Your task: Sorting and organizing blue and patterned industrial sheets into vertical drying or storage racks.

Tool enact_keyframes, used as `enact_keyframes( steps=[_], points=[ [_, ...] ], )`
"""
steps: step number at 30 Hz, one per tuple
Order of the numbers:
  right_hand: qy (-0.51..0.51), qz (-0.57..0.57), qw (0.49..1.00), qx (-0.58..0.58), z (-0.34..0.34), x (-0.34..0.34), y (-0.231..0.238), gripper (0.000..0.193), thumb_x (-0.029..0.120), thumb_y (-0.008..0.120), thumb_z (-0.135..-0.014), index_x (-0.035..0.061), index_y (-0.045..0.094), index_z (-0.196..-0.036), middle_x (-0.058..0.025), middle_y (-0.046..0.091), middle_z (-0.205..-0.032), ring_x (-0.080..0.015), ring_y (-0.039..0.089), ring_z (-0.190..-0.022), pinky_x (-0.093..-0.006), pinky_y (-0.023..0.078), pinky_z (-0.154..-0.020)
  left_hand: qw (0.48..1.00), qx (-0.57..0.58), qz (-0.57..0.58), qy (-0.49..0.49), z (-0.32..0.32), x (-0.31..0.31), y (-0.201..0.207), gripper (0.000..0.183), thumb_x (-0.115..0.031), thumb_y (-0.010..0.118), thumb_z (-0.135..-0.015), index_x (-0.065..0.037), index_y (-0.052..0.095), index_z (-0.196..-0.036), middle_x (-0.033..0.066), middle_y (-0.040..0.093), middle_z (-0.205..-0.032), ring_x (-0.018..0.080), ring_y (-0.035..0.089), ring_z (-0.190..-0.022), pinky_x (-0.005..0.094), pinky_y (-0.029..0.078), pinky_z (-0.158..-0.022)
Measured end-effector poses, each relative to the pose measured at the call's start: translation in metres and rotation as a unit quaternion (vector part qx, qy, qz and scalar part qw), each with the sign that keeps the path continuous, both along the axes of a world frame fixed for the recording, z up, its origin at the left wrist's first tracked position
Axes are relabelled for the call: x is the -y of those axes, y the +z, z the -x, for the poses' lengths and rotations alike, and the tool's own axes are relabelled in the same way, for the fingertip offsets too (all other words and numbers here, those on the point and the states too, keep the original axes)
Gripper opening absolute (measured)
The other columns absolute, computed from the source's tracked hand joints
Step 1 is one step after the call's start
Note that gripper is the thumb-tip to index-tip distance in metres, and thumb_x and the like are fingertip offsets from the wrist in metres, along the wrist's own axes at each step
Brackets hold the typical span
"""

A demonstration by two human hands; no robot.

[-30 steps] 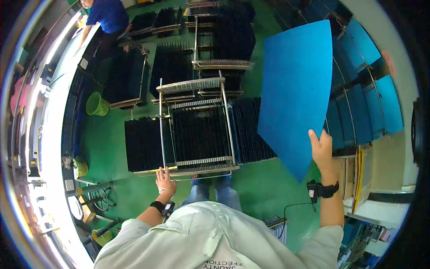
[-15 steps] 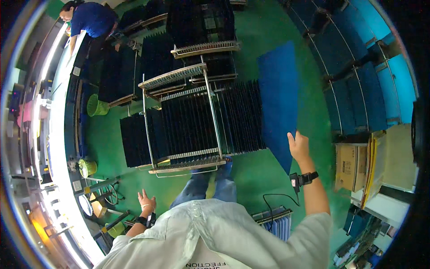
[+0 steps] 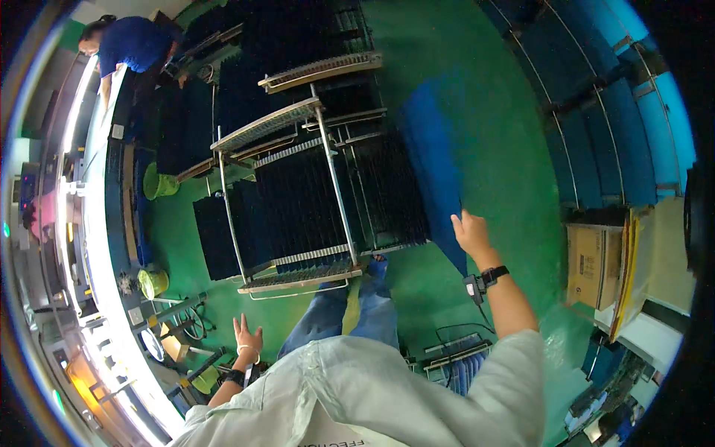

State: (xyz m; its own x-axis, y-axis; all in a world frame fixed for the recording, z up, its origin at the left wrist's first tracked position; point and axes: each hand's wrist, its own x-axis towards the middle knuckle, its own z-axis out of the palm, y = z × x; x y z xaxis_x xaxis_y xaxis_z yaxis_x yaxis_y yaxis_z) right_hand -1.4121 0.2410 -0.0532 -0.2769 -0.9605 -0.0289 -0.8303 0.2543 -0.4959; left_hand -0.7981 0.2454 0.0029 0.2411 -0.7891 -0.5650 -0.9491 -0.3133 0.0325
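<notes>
Between the thumb and fingers of my right hand [image 3: 474,234] is the near edge of a large, thin blue panel [image 3: 434,156], slightly blurred. The panel stands at the right end of a metal rack [image 3: 333,175], close beside its row of dark upright panels [image 3: 391,186]. I cannot tell whether it touches them. Off to the left, my left hand [image 3: 248,341] hangs in the air near my body with fingers spread, holding nothing.
More racks of dark panels [image 3: 298,37] stand beyond. A person in dark blue [image 3: 134,45] leans over a brightly lit bench [image 3: 104,216] at left. Green baskets [image 3: 159,182] sit beside it. Blue panels on shelving [image 3: 618,134] and a cardboard box [image 3: 593,264] line the right.
My right hand and the blue panel have moved left, toward the rack; the panel now shows narrower. My left hand has risen slightly. The view has shifted a little.
</notes>
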Motion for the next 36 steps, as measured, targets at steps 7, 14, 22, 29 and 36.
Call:
enact_keyframes(
  steps=[7, 14, 22, 29, 36],
  points=[
    [-0.037, -0.057, 0.998, 0.013, -0.001, 0.001, -0.062, 0.029, 0.025, 0.046, -0.086, -0.0017, 0.055, -0.083, -0.0211, 0.058, -0.063, -0.0383, 0.057, -0.058, -0.0472, 0.045, -0.057, 0.999, 0.046, -0.018, -0.012, -0.021, -0.018, 0.015, 0.077, -0.022, 0.064, -0.073, -0.01, 0.023, -0.137, 0.0212, 0.012, -0.142, 0.0351, 0.021, -0.129, 0.0358, 0.024, -0.104],
    [-0.013, -0.029, 0.999, 0.016, 0.004, 0.012, -0.069, 0.025, 0.023, 0.047, -0.085, 0.0001, 0.054, -0.082, -0.0182, 0.057, -0.059, -0.0356, 0.057, -0.056, -0.0457, 0.046, -0.054, 0.998, 0.05, -0.045, -0.011, 0.003, -0.01, 0.032, 0.073, -0.016, 0.064, -0.073, -0.008, 0.026, -0.136, 0.022, 0.013, -0.142, 0.036, 0.024, -0.127, 0.0357, 0.026, -0.103],
    [0.004, -0.04, 0.999, -0.018, -0.007, -0.004, -0.075, 0.032, 0.023, 0.048, -0.085, -0.0048, 0.056, -0.097, -0.0204, 0.057, -0.059, -0.0354, 0.057, -0.054, -0.0436, 0.045, -0.052, 0.997, 0.012, -0.004, -0.07, 0.01, 0.001, 0.024, 0.073, -0.016, 0.064, -0.072, -0.008, 0.027, -0.135, 0.0219, 0.015, -0.141, 0.0357, 0.023, -0.128, 0.0373, 0.026, -0.103],
    [-0.005, -0.011, 1.0, 0.002, -0.005, 0.008, -0.058, 0.026, 0.022, 0.048, -0.085, -0.0021, 0.056, -0.09, -0.0171, 0.057, -0.057, -0.034, 0.056, -0.052, -0.0431, 0.045, -0.051, 0.998, 0.029, -0.033, -0.053, 0.017, 0.008, 0.022, 0.073, -0.014, 0.063, -0.073, -0.008, 0.027, -0.136, 0.0212, 0.015, -0.142, 0.0354, 0.024, -0.128, 0.0363, 0.026, -0.103],
    [-0.026, -0.008, 1.0, 0.003, 0.006, 0.012, -0.078, 0.026, 0.025, 0.047, -0.086, 0.0004, 0.055, -0.08, -0.0159, 0.057, -0.057, -0.0338, 0.056, -0.051, -0.0433, 0.045, -0.05, 0.997, 0.018, -0.028, -0.072, 0.025, 0.011, 0.018, 0.072, -0.012, 0.063, -0.074, -0.007, 0.027, -0.135, 0.0213, 0.015, -0.141, 0.0356, 0.024, -0.128, 0.0364, 0.026, -0.103]
  ],
)
